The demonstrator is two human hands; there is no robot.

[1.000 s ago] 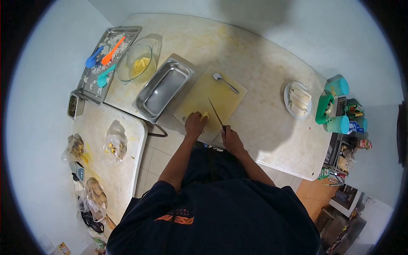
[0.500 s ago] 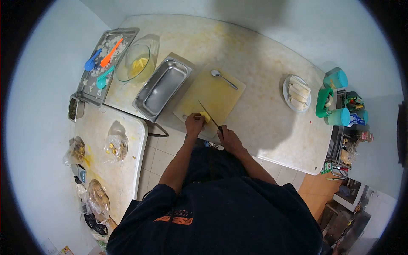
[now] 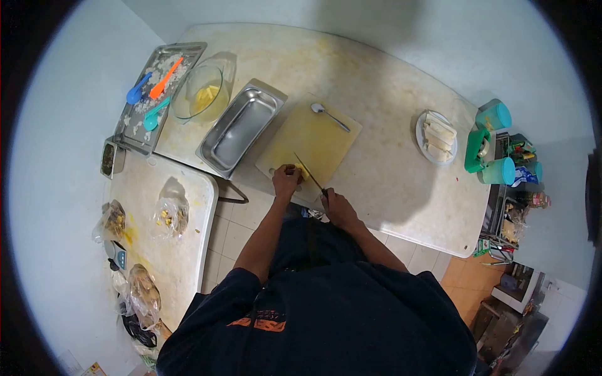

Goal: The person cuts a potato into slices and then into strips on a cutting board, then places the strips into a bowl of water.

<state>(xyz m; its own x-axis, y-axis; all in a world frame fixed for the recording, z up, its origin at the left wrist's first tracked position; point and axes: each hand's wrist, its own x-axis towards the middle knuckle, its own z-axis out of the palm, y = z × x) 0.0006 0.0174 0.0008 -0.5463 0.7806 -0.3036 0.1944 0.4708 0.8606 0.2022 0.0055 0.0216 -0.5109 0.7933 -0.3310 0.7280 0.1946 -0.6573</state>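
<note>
A kitchen knife (image 3: 307,167) is in my right hand (image 3: 339,208), its handle gripped and its blade slanting up and left over the cutting board (image 3: 338,135). Beside the blade, the fingers of my left hand (image 3: 288,180) are closed on a small yellow piece of food (image 3: 303,173) at the board's near left part. The kind of food is too small to tell. A metal spoon (image 3: 330,117) lies across the far end of the board. Left of the board stands a deep steel pan (image 3: 204,150) with nothing in it.
At the far left are a glass bowl (image 3: 182,109) with yellow pieces in liquid and a metal tray (image 3: 143,145) with colored spoons. A plate (image 3: 421,134) of white blocks sits at right. Plastic bags (image 3: 170,219) lie on the side table (image 3: 182,266).
The knife blade has shifted slightly, now closer against the yellow piece. My left fingers cover more of that piece. Everything else stays in place.
</note>
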